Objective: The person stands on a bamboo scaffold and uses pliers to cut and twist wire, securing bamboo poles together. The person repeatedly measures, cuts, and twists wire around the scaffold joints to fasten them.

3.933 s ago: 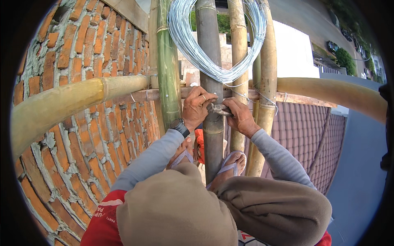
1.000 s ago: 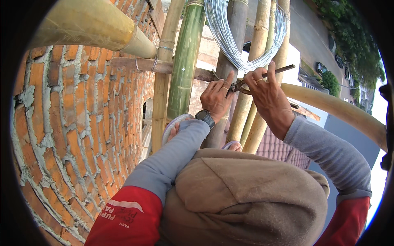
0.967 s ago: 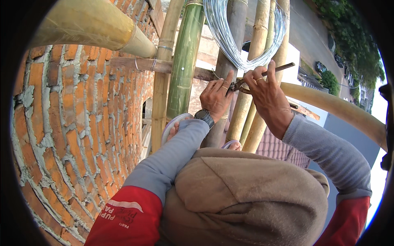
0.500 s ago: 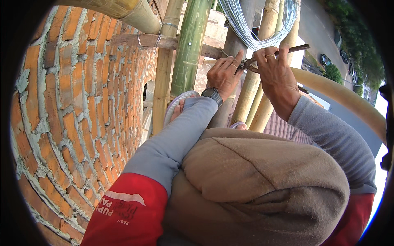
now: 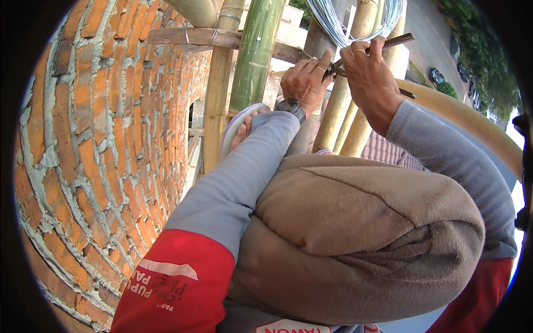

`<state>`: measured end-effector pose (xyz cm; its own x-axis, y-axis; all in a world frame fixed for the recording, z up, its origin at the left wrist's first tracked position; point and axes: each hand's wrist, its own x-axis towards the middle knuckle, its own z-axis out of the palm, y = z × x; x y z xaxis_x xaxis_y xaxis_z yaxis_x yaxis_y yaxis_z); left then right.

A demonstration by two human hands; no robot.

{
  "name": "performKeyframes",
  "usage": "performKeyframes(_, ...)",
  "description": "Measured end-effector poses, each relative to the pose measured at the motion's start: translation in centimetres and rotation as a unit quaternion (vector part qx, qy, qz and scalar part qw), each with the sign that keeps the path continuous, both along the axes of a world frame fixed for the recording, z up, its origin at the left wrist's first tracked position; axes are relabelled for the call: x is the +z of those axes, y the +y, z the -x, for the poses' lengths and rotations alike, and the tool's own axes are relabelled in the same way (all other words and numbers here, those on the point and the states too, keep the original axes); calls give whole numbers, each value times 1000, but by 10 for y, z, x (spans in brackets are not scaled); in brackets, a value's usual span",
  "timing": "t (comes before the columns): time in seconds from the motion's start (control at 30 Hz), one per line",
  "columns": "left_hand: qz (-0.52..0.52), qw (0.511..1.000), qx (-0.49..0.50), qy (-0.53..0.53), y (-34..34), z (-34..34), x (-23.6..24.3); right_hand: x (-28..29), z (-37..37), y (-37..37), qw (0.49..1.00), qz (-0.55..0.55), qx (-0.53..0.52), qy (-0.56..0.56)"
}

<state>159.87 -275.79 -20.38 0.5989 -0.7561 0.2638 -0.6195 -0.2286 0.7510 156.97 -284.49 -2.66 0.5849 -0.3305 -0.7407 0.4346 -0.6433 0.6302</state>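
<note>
My right hand (image 5: pixel 371 77) is closed around the dark metal handles of a pair of pincers (image 5: pixel 401 40). One handle sticks out past the fingers at the upper right, the other shows below the palm. My left hand (image 5: pixel 305 83), with a black wristwatch (image 5: pixel 291 109) at its wrist, has its fingers bent together at the pincers' head against a dark upright pole (image 5: pixel 317 41). A short wire end (image 5: pixel 304 52) pokes out by those fingers. Whatever they pinch is hidden, as are the jaws. A coil of silvery wire (image 5: pixel 340 32) hangs just beyond both hands.
A rough brick wall (image 5: pixel 105 144) fills the left side. Bamboo poles, one green (image 5: pixel 256 61), stand ahead with a wooden crosspiece (image 5: pixel 194 38). My sandalled foot (image 5: pixel 240 133) is beside them. A curved bamboo pole (image 5: pixel 472 116) runs right; a road (image 5: pixel 425 39) lies far below. Brown cloth (image 5: pixel 355 238) blocks the lower middle.
The whole scene sits a little higher in the picture. My right hand and the pincers have shifted slightly with it; both hands keep the same hold.
</note>
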Motion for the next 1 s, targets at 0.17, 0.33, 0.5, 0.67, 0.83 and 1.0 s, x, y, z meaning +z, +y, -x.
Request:
performKeyframes(0.17,-14,1000,7,-7,1,1,-1,1,3,-2,998,-41,-11,-35)
performKeyframes(0.33,-19,1000,4,-14,2,-1,0,-1,24,2,1000,-5,22,-13)
performKeyframes(0.5,-9,1000,13,-18,0,0,0,-8,32,4,995,42,87,-5)
performKeyframes(0.67,0,999,32,-1,-1,3,-3,-2,29,3,994,26,101,-37)
performKeyframes(0.83,-2,999,36,13,-2,3,-3,2,17,10,997,25,71,32)
performKeyframes(1.0,-10,998,41,39,-2,3,0,4,11,15,999,14,40,18)
